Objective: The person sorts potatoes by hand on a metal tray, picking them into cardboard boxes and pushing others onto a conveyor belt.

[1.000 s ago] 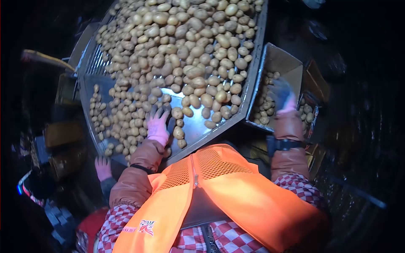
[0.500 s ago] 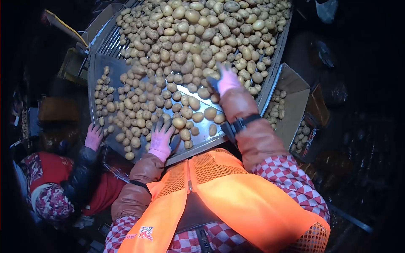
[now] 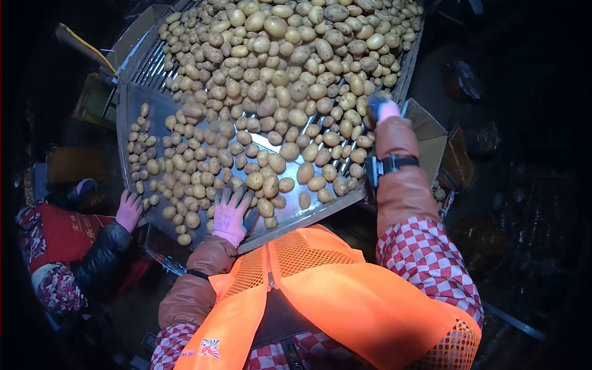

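Potatoes (image 3: 271, 92) of mixed sizes cover the metal sorting table in front of me. My left hand (image 3: 230, 216), in a pink glove with dark fingertips, lies near the table's front edge. Its fingers are spread and touch the potatoes around them. At the right rim of the table is my right hand (image 3: 383, 108), gloved the same way and blurred. Its fingers look dark and partly hidden, so I cannot make out whether they hold a potato.
A cardboard box (image 3: 425, 132) stands beyond the right rim. On the left, another person's pink-gloved hand (image 3: 129, 209) rests by the table edge. Metal bars (image 3: 151, 65) show at the upper left, and the smooth metal plate (image 3: 296, 200) ends in a raised front rim.
My right hand has moved right, from among the potatoes to the table's right rim. Some potatoes near the middle have shifted. My left hand has stayed almost in place.
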`<state>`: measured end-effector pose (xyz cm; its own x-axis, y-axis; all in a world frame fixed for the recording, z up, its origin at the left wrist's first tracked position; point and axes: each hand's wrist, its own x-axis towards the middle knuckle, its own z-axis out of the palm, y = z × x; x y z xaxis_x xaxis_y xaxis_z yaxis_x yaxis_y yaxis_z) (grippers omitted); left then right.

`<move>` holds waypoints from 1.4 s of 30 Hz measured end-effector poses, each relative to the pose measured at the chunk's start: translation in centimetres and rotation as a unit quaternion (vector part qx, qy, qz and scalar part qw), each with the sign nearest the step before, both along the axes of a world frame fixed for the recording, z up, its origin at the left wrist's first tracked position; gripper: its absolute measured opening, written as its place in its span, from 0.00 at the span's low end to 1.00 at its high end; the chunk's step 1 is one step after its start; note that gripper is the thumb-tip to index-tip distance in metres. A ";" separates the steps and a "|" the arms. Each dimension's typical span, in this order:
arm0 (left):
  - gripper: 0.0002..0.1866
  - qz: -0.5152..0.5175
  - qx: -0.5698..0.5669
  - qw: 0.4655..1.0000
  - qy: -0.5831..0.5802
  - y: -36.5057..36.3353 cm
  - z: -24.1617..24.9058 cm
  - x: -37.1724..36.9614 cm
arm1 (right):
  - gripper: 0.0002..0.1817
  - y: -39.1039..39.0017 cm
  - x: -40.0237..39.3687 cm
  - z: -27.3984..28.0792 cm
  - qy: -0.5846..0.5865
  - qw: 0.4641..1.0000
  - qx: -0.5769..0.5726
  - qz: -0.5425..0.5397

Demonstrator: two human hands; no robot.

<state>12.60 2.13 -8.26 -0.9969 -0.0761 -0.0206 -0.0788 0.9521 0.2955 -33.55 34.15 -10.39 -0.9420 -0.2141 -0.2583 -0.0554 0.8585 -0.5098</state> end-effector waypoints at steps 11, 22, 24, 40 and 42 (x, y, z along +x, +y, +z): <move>0.28 -0.036 0.026 0.999 -0.017 -0.7 0.9 -1.3 | 0.24 -1.4 5.1 1.6 -0.134 0.952 -0.089 0.261; 0.28 -0.054 0.012 0.998 -0.033 -1.3 0.2 -1.3 | 0.45 -9.9 -1.7 0.2 -0.049 0.974 -0.202 -0.091; 0.28 -0.053 0.008 0.998 -0.034 -1.6 -0.1 -1.1 | 0.39 -7.4 -2.1 -0.2 -0.162 0.916 -0.365 -0.043; 0.28 -0.042 0.011 0.999 0.004 -1.1 -0.1 -1.2 | 0.36 -3.9 11.4 6.0 -0.126 0.954 -0.273 -0.016; 0.27 -0.040 0.005 0.999 0.003 -0.9 0.2 -1.2 | 0.40 -6.1 12.5 8.5 -0.104 0.991 -0.064 0.061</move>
